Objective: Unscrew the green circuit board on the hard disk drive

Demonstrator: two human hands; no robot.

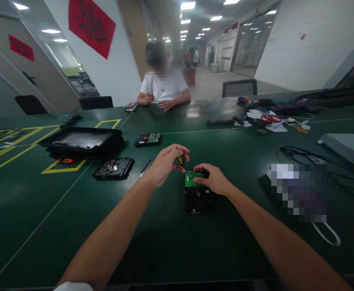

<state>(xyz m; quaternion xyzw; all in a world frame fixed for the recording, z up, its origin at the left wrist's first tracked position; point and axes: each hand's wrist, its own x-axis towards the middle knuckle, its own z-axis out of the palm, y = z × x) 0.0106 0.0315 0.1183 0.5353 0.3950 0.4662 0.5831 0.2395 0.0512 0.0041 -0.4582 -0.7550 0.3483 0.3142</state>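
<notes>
A black hard drive lies on the green table in front of me, its green circuit board facing up at the far end. My right hand rests on the drive's far right corner, fingers curled over the board's edge. My left hand hovers just left of and above the drive, fingers pinched on a small tool with a yellow and black handle.
A second hard drive, an opened drive casing and a black tray lie to the left. Scissors, cables and tools clutter the far right. A person in a white shirt sits across the table.
</notes>
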